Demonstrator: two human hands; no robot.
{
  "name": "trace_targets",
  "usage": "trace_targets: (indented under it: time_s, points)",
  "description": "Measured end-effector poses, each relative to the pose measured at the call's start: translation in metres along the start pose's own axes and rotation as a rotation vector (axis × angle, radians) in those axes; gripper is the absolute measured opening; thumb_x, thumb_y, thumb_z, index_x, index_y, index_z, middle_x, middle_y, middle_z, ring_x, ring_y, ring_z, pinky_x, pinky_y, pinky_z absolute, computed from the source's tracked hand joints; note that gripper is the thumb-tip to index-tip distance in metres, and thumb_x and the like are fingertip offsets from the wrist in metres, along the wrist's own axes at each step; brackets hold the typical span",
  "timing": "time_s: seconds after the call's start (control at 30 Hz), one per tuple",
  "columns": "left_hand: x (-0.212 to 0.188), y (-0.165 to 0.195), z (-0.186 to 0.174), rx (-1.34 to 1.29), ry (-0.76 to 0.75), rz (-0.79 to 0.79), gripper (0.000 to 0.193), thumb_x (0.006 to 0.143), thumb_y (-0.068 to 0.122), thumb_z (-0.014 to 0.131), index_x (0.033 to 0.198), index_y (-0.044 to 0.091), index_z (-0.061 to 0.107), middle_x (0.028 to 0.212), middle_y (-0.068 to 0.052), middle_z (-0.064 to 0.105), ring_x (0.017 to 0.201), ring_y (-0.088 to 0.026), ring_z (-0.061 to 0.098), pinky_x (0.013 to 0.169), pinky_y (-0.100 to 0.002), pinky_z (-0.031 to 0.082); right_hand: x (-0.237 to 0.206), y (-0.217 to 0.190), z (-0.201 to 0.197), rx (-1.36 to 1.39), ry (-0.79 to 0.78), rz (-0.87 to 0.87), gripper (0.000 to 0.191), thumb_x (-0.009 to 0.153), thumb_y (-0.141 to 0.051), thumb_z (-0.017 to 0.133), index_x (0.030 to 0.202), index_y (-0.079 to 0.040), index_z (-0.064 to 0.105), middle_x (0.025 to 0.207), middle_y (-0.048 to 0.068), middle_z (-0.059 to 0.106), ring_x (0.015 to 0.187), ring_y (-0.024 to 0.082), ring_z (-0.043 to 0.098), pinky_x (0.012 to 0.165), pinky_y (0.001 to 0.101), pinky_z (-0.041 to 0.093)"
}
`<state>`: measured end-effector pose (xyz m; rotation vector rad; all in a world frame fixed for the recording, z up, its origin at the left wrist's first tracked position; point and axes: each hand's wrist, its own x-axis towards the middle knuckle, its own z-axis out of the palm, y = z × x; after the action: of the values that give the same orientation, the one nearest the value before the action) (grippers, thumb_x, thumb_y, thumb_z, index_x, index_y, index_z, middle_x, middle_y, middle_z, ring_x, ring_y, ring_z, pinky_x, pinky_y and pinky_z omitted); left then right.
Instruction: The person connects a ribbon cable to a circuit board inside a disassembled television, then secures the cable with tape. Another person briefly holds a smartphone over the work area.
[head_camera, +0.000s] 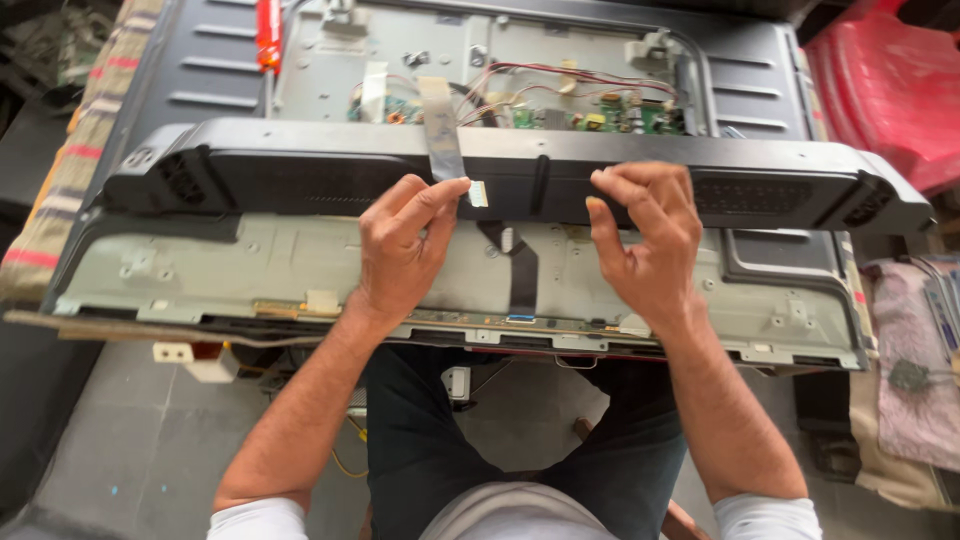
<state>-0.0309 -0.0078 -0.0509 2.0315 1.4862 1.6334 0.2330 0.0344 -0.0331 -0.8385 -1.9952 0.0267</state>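
A flat screen set lies face down with its back open, showing a grey metal chassis (250, 265) and green circuit boards (600, 118). A long black plastic speaker bar (300, 165) lies across it. My left hand (400, 245) pinches the white end of a grey flat ribbon cable (442, 135) between thumb and fingers, just in front of the bar. My right hand (645, 240) rests its fingertips on the bar's front face, fingers curled and holding nothing.
A red-handled screwdriver (268, 35) lies on the back cover at top left. A striped cloth (75, 160) runs under the set's left side. Red plastic (890, 80) sits at top right, a pink cloth with tools (915, 370) at right. My knees are below the set's near edge.
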Motion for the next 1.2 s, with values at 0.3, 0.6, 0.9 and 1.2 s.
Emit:
trace_targets:
  time_s: [0.3,0.6,0.9,1.2]
  points:
    - [-0.024,-0.001,0.007,-0.755,0.091,-0.329,0.020,0.106,0.001,0.059,0.125,0.000,0.065,0.105,-0.001,0.072,0.097,-0.007,0.068,0.089,-0.024,0.056,-0.008,-0.043,0.044,0.817,-0.212,0.634,0.018,0.105,-0.014,0.065,0.113,0.001,0.073,0.092,0.004,0.072,0.078,0.007,0.064,0.068,0.0216,0.052]
    - [-0.021,-0.013,0.009,-0.787,0.057,-0.429,0.018,0.105,-0.003,0.058,0.120,-0.001,0.066,0.090,0.000,0.065,0.079,-0.004,0.059,0.071,-0.021,0.050,0.002,-0.040,0.074,1.183,-0.352,0.779,0.022,0.106,-0.015,0.061,0.112,0.003,0.071,0.088,0.006,0.070,0.071,0.010,0.063,0.061,0.0254,0.052]
    - [0.040,-0.013,-0.021,-0.583,-0.314,-0.119,0.031,0.103,-0.005,0.054,0.132,0.006,0.049,0.091,0.005,0.053,0.081,-0.003,0.053,0.070,-0.022,0.047,0.027,-0.034,0.074,1.417,-0.392,0.854,0.019,0.106,-0.018,0.064,0.106,0.000,0.069,0.086,0.007,0.069,0.069,0.013,0.065,0.060,0.0268,0.051]
    - [0.109,-0.011,-0.017,-0.564,-0.589,-0.008,0.023,0.103,-0.001,0.053,0.125,0.007,0.054,0.081,0.004,0.050,0.074,-0.005,0.052,0.067,-0.025,0.050,0.056,-0.025,0.064,1.379,-0.263,0.839,0.014,0.106,-0.013,0.065,0.098,-0.001,0.067,0.082,0.006,0.068,0.065,0.013,0.063,0.057,0.0265,0.049]
